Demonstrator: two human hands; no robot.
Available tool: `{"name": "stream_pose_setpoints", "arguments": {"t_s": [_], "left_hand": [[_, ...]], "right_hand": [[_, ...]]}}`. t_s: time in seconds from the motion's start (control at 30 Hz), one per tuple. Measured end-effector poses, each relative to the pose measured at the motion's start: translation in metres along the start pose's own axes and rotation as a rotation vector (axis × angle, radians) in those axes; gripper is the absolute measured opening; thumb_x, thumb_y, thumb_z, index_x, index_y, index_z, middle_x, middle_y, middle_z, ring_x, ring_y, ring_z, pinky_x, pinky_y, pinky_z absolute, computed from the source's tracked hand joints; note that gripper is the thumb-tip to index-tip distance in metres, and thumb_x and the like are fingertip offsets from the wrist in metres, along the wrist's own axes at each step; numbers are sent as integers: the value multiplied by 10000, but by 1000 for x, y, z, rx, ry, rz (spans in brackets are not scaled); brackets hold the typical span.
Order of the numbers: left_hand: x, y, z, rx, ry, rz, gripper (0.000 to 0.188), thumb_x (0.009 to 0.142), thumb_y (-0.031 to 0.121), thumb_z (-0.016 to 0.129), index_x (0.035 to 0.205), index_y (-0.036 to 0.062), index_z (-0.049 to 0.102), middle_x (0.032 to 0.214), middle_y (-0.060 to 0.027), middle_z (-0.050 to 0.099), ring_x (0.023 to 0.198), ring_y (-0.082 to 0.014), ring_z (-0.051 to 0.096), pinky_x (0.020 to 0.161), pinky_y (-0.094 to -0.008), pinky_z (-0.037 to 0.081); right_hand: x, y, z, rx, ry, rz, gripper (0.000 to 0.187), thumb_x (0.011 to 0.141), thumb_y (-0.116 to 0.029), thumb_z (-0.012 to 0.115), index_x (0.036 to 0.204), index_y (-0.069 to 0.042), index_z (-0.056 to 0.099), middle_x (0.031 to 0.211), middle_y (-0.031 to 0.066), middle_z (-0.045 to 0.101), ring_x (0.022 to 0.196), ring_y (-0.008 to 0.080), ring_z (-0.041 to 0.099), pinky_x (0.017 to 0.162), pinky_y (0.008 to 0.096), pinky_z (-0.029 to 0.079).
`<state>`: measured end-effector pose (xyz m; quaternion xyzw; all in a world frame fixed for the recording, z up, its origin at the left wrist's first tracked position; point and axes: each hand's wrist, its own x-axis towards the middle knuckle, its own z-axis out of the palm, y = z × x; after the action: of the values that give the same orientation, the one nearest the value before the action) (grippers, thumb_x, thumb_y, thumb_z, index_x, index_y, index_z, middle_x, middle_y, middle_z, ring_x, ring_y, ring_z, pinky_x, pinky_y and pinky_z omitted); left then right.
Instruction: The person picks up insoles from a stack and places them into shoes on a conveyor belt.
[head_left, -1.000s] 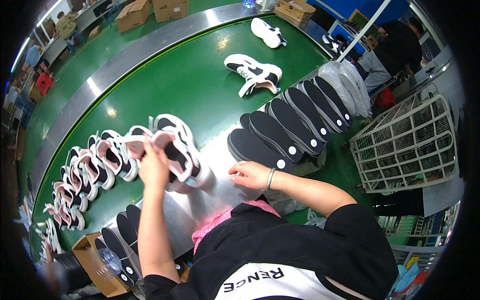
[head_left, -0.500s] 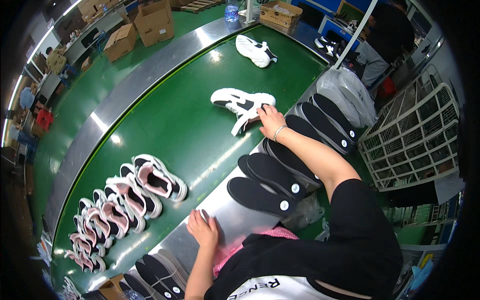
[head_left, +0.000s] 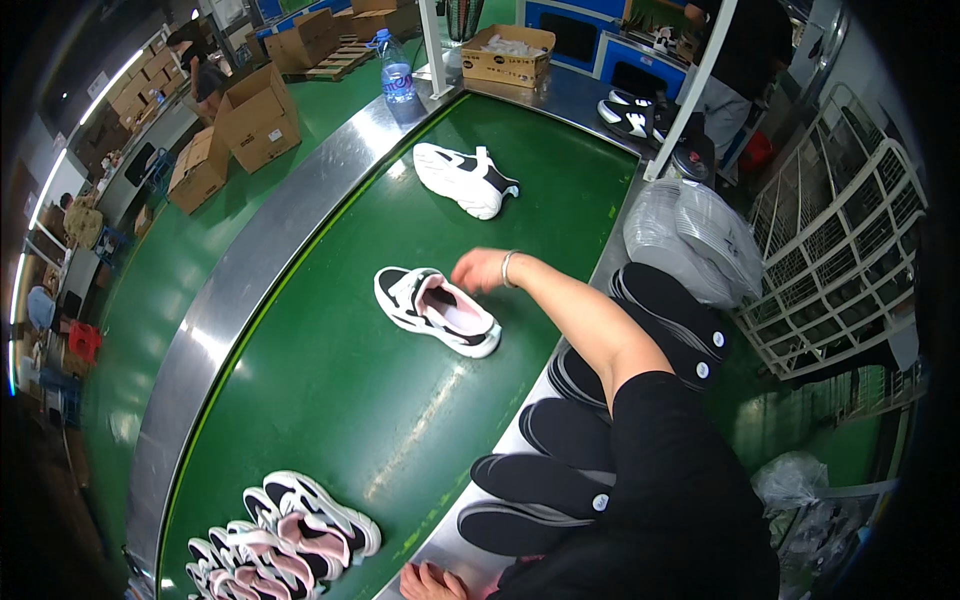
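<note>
Head view: person stood at the inner edge of a curved green belt (head_left: 330, 400), forearms entering from the lower right.
Right hand (head_left: 478, 270): arm stretched forward across the belt, wrist bent down, fingers loosely curled and apart; it hovered just above the heel end of a shoe (head_left: 437, 310). Contact could not be confirmed; nothing was clamped in it. A bracelet sat on the wrist.
Left hand (head_left: 428, 581): rested flat at the lower edge on the steel rim (head_left: 470, 560), fingers spread, empty; judged to brace the body during the long reach.
Shoe: white and black with pink lining, lay alone on its sole mid-belt, opening up, toe toward the lower right. Opening upward left the interior accessible from above.
Insoles (head_left: 560, 480): black, fanned in an overlapping row along the near rim, between the body and the belt; judged placed there for short reach from either hand.
Shoe row (head_left: 300, 540): several matching shoes packed side by side at the lower left of the belt, well apart from the single shoe.
Far shoe (head_left: 465, 178): another white and black shoe farther up the belt, untouched.
Surroundings: cartons (head_left: 240, 125) on the floor beyond the outer rim, a bottle (head_left: 397, 72) near the belt's far end, a white wire rack (head_left: 840, 260) at right.
</note>
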<state>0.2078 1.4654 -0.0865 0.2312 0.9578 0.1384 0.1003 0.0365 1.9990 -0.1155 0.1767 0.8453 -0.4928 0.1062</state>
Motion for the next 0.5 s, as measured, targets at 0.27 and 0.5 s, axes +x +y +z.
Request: {"name": "stream_pose_setpoints", "arguments": {"t_s": [0.27, 0.5], "left_hand": [[6, -6, 11, 61, -171, -99, 420, 685, 231, 515, 1000, -44, 478, 1149, -287, 373, 1047, -433, 364, 888, -488, 295], [6, -9, 17, 137, -23, 32, 437, 693, 256, 518, 1023, -29, 478, 1118, -266, 405, 973, -420, 408, 827, -501, 310]], "right_hand": [[56, 55, -59, -578, 870, 226, 448, 677, -100, 531, 1110, -64, 423, 1158, 84, 415, 1079, 272, 403, 854, 405, 396], [41, 21, -38, -875, 620, -91, 296, 631, -171, 580, 923, -120, 586, 1116, 71, 445, 1098, 247, 336, 874, 423, 266]]}}
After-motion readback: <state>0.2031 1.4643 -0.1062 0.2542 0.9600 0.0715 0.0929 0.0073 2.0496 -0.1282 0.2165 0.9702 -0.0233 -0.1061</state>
